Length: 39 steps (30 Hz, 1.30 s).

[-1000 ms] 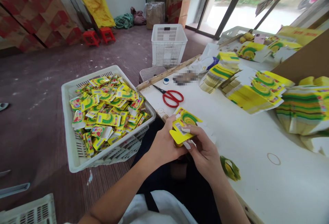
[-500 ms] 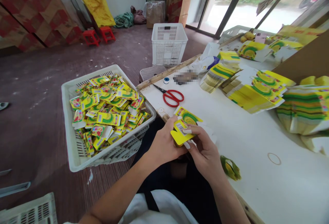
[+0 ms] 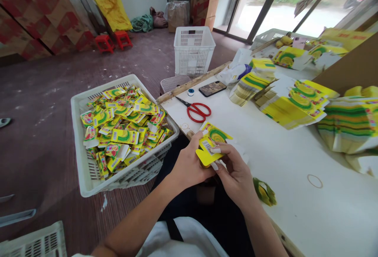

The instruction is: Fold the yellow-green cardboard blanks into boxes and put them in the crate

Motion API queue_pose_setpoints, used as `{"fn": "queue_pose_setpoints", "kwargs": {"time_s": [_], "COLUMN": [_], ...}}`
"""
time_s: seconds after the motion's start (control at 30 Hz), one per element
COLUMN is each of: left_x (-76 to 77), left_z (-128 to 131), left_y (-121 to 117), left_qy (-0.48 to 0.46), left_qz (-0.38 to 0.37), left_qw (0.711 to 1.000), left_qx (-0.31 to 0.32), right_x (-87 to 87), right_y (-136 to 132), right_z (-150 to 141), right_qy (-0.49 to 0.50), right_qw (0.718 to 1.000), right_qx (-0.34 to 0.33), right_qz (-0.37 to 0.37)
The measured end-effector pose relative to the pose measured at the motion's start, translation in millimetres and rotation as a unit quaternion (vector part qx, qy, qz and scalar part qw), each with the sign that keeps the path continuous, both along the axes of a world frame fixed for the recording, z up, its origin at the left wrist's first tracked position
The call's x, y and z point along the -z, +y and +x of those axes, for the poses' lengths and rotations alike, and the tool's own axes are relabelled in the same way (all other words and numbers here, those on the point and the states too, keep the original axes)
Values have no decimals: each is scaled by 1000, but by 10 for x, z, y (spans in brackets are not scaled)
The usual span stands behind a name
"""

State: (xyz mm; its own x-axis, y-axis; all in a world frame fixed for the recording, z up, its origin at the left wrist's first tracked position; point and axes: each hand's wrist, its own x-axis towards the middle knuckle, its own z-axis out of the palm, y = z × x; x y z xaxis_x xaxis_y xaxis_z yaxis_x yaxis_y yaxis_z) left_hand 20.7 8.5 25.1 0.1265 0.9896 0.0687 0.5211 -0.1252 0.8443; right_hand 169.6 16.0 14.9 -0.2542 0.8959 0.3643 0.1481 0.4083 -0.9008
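Observation:
Both hands hold a small yellow and green cardboard box (image 3: 208, 146) at the table's near edge, its end flap standing out toward me. My left hand (image 3: 190, 162) is wrapped round its left side. On the right side, my right hand (image 3: 233, 172) pinches the box near the flap with thumb and fingers. Another yellow printed carton (image 3: 217, 134) lies just behind it, partly covered. Red-handled scissors (image 3: 198, 111) rest on the table beyond the hands. To the right of my right hand sits a crumpled green and yellow leaf-like thing (image 3: 265, 192).
A white crate (image 3: 77, 139) full of small yellow boxes stands left of the table (image 3: 295, 217). Stacks of flat yellow cartons (image 3: 295, 105) line the table's far right. A phone (image 3: 212, 88) and a small blue-and-white spool (image 3: 191, 92) lie near the far edge. Another white crate (image 3: 195, 50) stands behind.
Hardly anything differs. Both hands keep the same hold on the box, and the view has shifted very slightly.

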Motion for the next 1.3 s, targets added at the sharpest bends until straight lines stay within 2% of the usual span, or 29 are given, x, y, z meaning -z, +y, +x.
{"fn": "queue_pose_setpoints", "kwargs": {"time_s": [0.23,0.43,0.5,0.6,0.67,0.7,0.77,0.8,0.87,1.0,1.17,1.3], "left_x": [51,42,26,-4,-25,-33,-36,-30,-7,44,39,13], "left_z": [25,-2,-17,-44,-62,-70,-77,-77,-71,-52,-68,-84], "left_y": [-12,-4,0,-4,-10,-13,-22,-26,-36,-51,-57,-67], "left_qy": [17,-13,-45,-109,-150,-169,-198,-204,-189,-131,-57,-12], "left_qz": [11,155,148,95,57,39,6,-2,10,89,125,121], "left_qw": [999,988,988,990,987,985,980,979,982,987,991,993], "left_qx": [-32,-1,1,-8,-6,-5,-7,-10,-18,-2,6,-8], "right_x": [-6,-25,-30,15,92,139,225,253,264,139,7,-16], "right_y": [9,-20,-9,87,189,235,281,273,194,-36,-115,-118], "right_z": [18,-4,23,152,274,330,403,413,378,191,40,19], "right_qy": [6,33,33,54,75,63,-6,-36,-37,73,73,128], "right_qw": [1000,999,999,995,992,990,983,980,984,983,977,955], "right_qx": [-9,-13,-21,-48,1,54,139,150,114,10,4,-19], "right_qz": [1,-5,-12,-65,-103,-113,-120,-123,-134,-168,-200,-269]}}
